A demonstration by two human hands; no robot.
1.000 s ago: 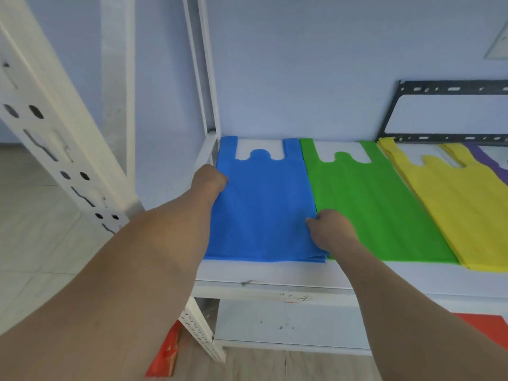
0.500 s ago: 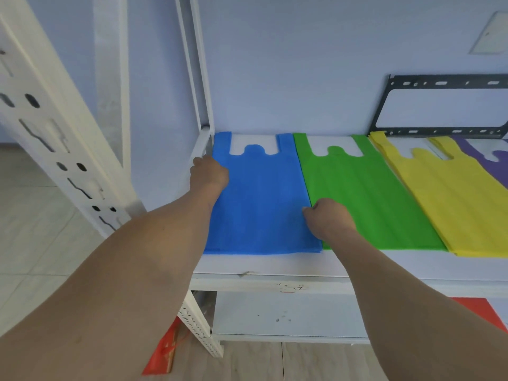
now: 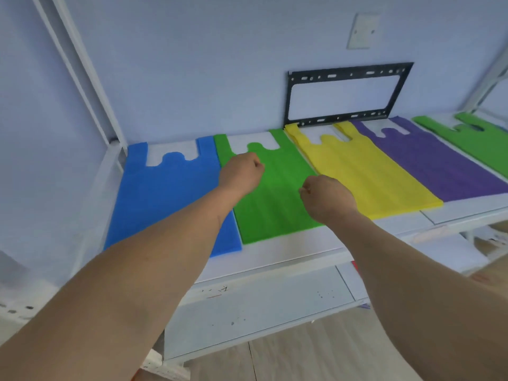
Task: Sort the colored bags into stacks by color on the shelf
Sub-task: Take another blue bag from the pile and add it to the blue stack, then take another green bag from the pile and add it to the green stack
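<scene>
Both fists are hovering curled w/ nothing gripped, left hand (image 3: 241,171) & right hand (image 3: 327,198) sitting over the green stack (image 3: 275,204), blue stack (image 3: 167,199) lying left of them; prob. squaring edges next, pressing flat, not dragging.

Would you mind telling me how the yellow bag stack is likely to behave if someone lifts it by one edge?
The yellow bag stack lies thin and flat, so it would probably droop. Its layers look loose, so they may slide apart. It seems light.
</scene>
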